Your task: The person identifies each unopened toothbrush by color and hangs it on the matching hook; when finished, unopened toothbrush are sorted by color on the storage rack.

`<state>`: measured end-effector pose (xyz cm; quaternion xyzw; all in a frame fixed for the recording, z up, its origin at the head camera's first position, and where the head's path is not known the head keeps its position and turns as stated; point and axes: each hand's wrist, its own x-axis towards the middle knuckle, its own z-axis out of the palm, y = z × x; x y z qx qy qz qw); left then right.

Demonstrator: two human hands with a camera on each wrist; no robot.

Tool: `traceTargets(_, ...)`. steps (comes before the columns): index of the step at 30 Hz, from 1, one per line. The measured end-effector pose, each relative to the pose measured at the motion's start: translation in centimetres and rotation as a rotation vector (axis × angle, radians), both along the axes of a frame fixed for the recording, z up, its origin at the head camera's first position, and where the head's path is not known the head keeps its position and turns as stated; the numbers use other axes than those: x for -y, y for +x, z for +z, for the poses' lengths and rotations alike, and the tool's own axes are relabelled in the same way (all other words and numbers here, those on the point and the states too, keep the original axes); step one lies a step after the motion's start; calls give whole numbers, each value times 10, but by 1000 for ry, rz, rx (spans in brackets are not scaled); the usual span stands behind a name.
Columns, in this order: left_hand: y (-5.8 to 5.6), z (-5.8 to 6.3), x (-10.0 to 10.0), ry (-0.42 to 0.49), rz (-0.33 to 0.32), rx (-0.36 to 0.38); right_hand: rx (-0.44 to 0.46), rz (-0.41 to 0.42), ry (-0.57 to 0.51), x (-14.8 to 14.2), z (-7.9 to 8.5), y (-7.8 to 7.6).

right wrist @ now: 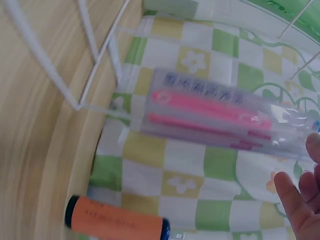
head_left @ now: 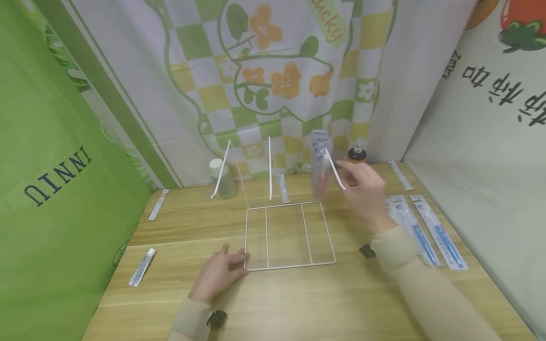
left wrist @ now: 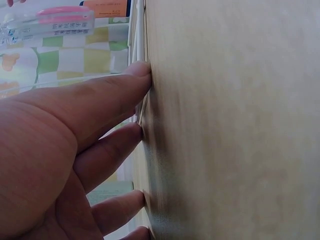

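Observation:
A white wire rack (head_left: 288, 268) stands on the table, with three slanting prongs above its base. From the right prong (head_left: 335, 169) hang packaged toothbrushes (head_left: 320, 163), pink ones in clear plastic (right wrist: 210, 107). My right hand (head_left: 364, 192) is beside that prong, fingers extended; in the right wrist view its fingertips (right wrist: 285, 185) are near the top end of the packs. At the rack's front left corner my left hand (head_left: 218, 274) rests on the table with fingers spread, thumb (left wrist: 137, 70) and forefinger right at the wire.
Blue toothbrush packs (head_left: 440, 232) lie at the right. An orange bottle with a black top (right wrist: 117, 220) and a pale green bottle with a white cap (head_left: 223, 179) stand behind the rack. A small tube (head_left: 142, 267) lies at the left. A patterned curtain (head_left: 273, 71) hangs behind.

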<state>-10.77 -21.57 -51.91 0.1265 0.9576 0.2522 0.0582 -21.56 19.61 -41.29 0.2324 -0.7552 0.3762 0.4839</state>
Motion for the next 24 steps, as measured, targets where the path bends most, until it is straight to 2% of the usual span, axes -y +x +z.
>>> traceTargets(5, 1, 1, -1, 3, 1, 1, 110, 7, 48, -28, -11, 4)
traceTargets(12, 2, 1, 0, 11, 5, 5, 412, -28, 100, -72, -30, 10)
traceTargets(16, 2, 1, 0, 13, 7, 9, 577, -78, 170, -97, -40, 13)
traceTargets(20, 2, 1, 0, 19, 4, 12, 797, -75, 257, -123, -47, 16)
traceTargets(22, 1, 1, 0, 20, 1, 9, 866, -69, 307, -136, -52, 14)
traceTargets(24, 1, 1, 1, 21, -3, 2, 897, -72, 348, -148, -58, 11)
